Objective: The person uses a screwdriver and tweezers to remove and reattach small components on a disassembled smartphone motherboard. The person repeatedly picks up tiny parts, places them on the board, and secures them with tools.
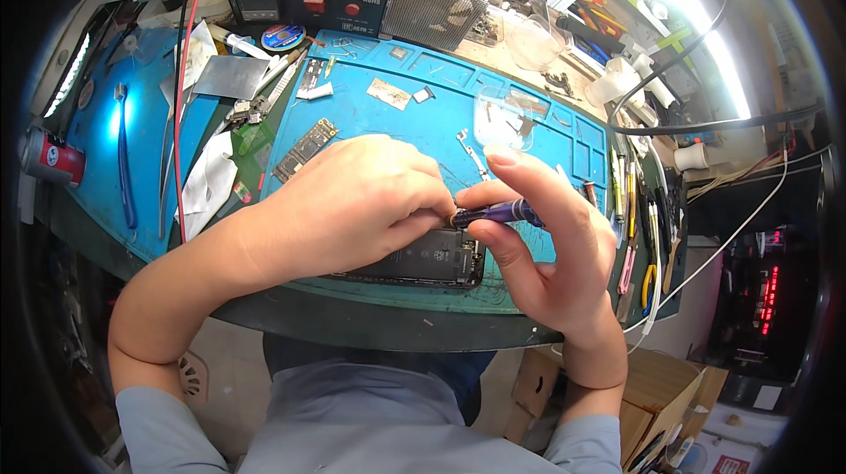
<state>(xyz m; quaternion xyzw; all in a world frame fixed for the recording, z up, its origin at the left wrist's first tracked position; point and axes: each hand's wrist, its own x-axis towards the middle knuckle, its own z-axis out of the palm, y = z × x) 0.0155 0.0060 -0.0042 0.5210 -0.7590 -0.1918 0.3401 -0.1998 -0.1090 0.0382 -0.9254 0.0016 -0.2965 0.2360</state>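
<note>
My left hand is closed at the centre, thumb and fingertips pinched at the tip of a purple screwdriver; what they grip there is too small to make out. My right hand holds the screwdriver by its shaft, which lies almost level. Below them an opened phone with a black battery lies on the blue silicone mat, partly hidden by my left hand. A circuit board is beside my left hand. A small metal bracket and a clear dish are behind the screwdriver.
A black control unit stands at the back. Left are tweezers, a lit blue tool, paper scraps and a red can. Several hand tools line the right edge. Cables hang at right; a cardboard box is below.
</note>
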